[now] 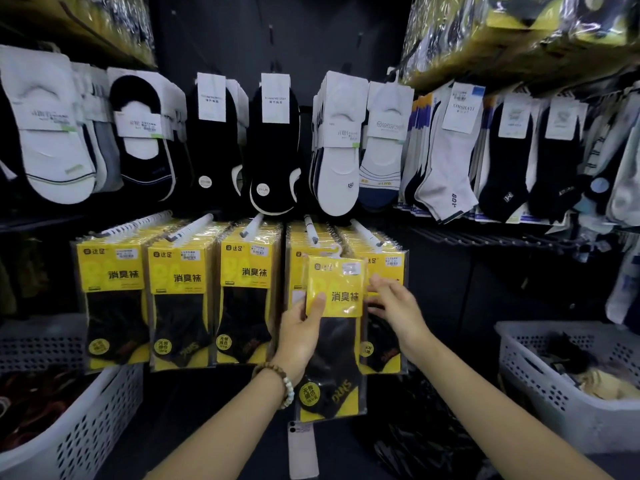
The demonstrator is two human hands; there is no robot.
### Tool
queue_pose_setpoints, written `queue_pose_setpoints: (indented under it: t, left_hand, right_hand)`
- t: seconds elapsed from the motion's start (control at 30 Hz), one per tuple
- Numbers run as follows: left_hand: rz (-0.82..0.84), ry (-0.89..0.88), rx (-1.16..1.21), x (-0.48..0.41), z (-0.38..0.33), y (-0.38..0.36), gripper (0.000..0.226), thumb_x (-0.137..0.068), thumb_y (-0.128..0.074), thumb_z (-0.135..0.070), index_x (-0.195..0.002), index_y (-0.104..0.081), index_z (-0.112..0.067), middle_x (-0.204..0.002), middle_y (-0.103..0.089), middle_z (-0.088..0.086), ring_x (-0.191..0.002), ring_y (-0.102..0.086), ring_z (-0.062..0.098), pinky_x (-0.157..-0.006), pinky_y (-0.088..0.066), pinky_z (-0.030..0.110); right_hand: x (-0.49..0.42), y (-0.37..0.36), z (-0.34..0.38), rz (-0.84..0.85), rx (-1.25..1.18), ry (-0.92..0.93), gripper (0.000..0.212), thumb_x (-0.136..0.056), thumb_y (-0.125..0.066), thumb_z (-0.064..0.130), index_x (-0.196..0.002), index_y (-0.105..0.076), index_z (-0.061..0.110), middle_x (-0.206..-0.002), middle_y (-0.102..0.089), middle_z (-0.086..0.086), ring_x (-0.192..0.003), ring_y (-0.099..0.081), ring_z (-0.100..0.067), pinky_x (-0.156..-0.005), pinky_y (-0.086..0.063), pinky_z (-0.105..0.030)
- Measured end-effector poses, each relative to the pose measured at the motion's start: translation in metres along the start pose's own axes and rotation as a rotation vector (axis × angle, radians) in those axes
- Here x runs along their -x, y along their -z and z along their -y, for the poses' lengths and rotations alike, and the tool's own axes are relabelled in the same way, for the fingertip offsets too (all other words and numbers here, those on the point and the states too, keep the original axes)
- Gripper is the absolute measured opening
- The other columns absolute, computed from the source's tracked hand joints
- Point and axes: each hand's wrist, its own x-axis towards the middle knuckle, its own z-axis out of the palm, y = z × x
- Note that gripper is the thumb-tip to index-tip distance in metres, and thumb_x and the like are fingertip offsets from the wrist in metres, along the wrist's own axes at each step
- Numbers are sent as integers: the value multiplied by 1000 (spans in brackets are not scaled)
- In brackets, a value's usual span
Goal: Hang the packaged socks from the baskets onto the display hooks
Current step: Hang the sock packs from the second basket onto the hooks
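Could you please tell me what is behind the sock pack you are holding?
Behind the held pack, gripped by the left hand, hang two stacks of matching yellow packs. Most of the left stack's front is covered, hiding its label.

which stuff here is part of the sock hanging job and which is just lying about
Job: sock pack in left hand, right hand at its edge, hooks, hung yellow packs, left basket, right basket.

Lying about: what looks like a phone, upper-row socks, wrapped bundles overhead.

Dark display wall (214,32) behind, a black wire shelf (485,237) low at the right, dim overall light.
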Motion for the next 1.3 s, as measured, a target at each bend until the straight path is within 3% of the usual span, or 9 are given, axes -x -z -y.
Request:
queue_pose_setpoints:
  t: [0.1, 0.27, 0.37, 0.67, 0.77, 0.83, 1.03, 1.2, 1.3]
  left_hand:
    - [120, -15, -26, 7, -1, -21, 23, -95, -49, -41, -106, -64, -28, -94, -68, -21, -88, -62, -8, -69, -46, 8]
    - [205, 21, -23, 6, -5, -37, 40, -95, -49, -39, -130, -48, -21, -121, -61, -1, -114, -56, 13, -100, -45, 29]
    - [261, 43, -37, 3, -4, -44, 45, -95, -48, -40, -136, -43, -23, -129, -56, 1, -121, -52, 15, -106, -40, 37]
    - [188, 63, -52, -11, 15, -55, 41, -95, -50, -34, -132, -45, -18, -119, -59, 0, -116, -54, 16, -103, -43, 35]
    - [151, 29, -97, -18, 24, -52, 44, -96, -50, -30, -136, -44, -12, -108, -58, -8, -99, -54, 3, -88, -46, 13]
    - [115, -23, -163, -25, 30, -51, 48, -96, -50, -33, -139, -38, -14, -124, -52, -7, -98, -50, -2, -77, -43, 4]
    - [200, -184, -210, -49, 40, -67, 76, -92, -40, -50, -151, 0, -26, -146, -16, -20, -133, -16, -5, -112, -20, 21]
    - [180, -198, -182, -76, 50, -81, 69, -98, -37, -40, -151, 5, -26, -145, -10, -29, -134, -13, -9, -101, -16, -1]
    - [163, -177, -158, -95, 53, -85, 66, -99, -37, -40, -151, 1, -28, -142, -14, -27, -131, -16, -10, -98, -17, 0]
  right_hand:
    - [12, -3, -5, 55, -105, -31, 26, -94, -56, 32, -114, -63, 19, -107, -72, 1, -100, -67, -16, -91, -52, -34]
    - [9, 25, -12, -206, -184, -62, 15, -97, -53, 22, -93, -65, 14, -96, -73, -7, -90, -70, -23, -75, -56, -35]
    - [-8, 43, -4, -289, -146, -67, 16, -97, -53, 21, -91, -64, 11, -105, -69, -16, -102, -65, -33, -92, -52, -47]
    - [-43, 41, 10, -131, 96, 22, 13, -96, -53, 19, -97, -63, 11, -102, -69, -12, -91, -67, -24, -78, -56, -34]
    - [-46, 40, 2, -68, 69, 41, 10, -96, -54, 19, -100, -62, 16, -98, -70, -1, -81, -67, -4, -59, -53, -13]
    - [-50, 39, -9, -94, 76, 80, 18, -93, -59, 22, -108, -59, 13, -100, -69, -1, -90, -67, -9, -66, -54, -15]
    - [-60, 34, -41, -159, 80, 103, 78, -77, -72, 43, -140, -34, 20, -130, -46, 6, -117, -48, -10, -99, -42, -28]
    - [-81, 29, -55, 26, -27, 95, 55, -76, -62, 53, -128, -50, 38, -110, -67, 22, -99, -63, 7, -71, -48, -9]
    - [-100, 28, -57, 55, -50, 120, 50, -81, -62, 48, -129, -52, 35, -111, -68, 20, -100, -63, 7, -78, -49, -14]
